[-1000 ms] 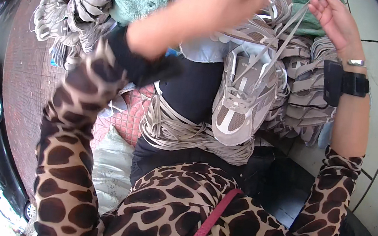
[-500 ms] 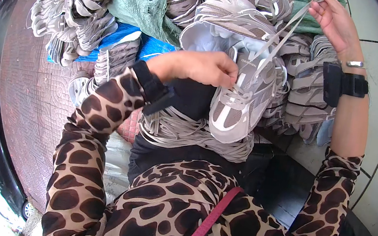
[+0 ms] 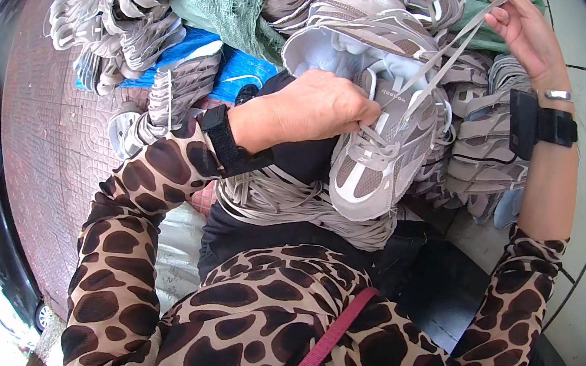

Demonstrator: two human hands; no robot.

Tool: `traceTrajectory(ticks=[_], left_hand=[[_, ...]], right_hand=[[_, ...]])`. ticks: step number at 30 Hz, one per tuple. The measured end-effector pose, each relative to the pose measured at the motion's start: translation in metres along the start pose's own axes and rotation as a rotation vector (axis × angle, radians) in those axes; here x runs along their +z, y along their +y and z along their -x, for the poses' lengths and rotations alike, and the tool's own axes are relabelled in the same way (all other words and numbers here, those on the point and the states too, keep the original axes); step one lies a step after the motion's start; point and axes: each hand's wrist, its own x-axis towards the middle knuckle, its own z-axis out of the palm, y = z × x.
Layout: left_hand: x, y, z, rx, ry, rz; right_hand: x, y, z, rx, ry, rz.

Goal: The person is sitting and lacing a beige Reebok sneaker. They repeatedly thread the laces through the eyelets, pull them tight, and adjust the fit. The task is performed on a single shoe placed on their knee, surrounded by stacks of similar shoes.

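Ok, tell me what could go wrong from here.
The raised laces run from the right hand down to the shoe upper; a pull on one strand might leave its ends uneven.

The left hand is at the lacing, partly covering it, so a missed eyelet could go unnoticed.

The loose bundle of laces on the lap lies close to the toe and could snag or tangle.

The lap [image 3: 232, 245] (in black cloth) bears bundled beige laces [image 3: 267, 203], and the reddish paving [image 3: 50, 149] bears stacked grey shoe uppers [image 3: 176, 95].
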Motion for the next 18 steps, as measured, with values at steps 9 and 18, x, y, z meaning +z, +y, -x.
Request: traceTrajectory(ticks=[9, 18], left_hand=[[0.005, 0.023, -0.011, 0.261, 0.157, 0.127], [0.022, 0.038, -0.019, -0.131, 0.422, -0.350]], right_hand=[[0.002, 0.002, 0.002, 0.002, 0.018, -0.013], [-0.007, 0.004, -0.003, -0.008, -0.065, -0.080]])
